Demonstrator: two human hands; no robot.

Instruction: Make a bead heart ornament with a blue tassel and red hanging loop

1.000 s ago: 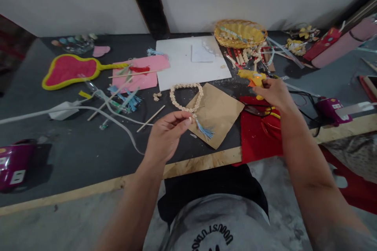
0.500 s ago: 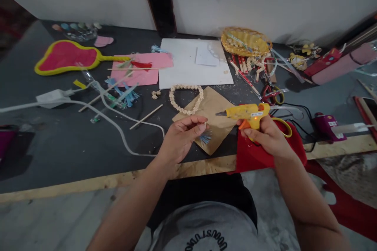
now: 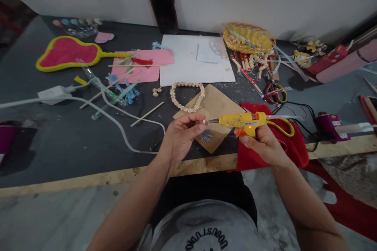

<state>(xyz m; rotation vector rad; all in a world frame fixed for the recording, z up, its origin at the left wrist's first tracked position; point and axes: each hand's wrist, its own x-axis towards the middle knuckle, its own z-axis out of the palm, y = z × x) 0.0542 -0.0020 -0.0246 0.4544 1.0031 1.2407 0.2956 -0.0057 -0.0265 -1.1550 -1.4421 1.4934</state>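
Observation:
My left hand (image 3: pixel 184 131) pinches a small pale wooden piece (image 3: pixel 204 122) between thumb and fingertips. Wrapped round the handle of a yellow glue gun (image 3: pixel 243 120) is my right hand (image 3: pixel 263 141), with a finger by its orange trigger. The gun's nozzle points left, right up at the small piece; whether they touch I cannot tell. Below lies a brown paper square (image 3: pixel 219 106) with a blue tassel (image 3: pixel 206 136) on it. A ring of small pale pieces (image 3: pixel 187 108) rests just beyond my left hand.
A red cloth (image 3: pixel 250 157) lies under my right hand, beside scissors (image 3: pixel 273 93). Behind are a white board (image 3: pixel 188 62), a wicker basket (image 3: pixel 249 41) and a leaning phone (image 3: pixel 161 2). To the left, a pink fan-shaped piece (image 3: pixel 69 53) and a white cable (image 3: pixel 118 125) lie on the table.
My right hand has brought the glue gun left and slightly down, so its nozzle is now at the small piece in my left hand. The left hand has hardly moved.

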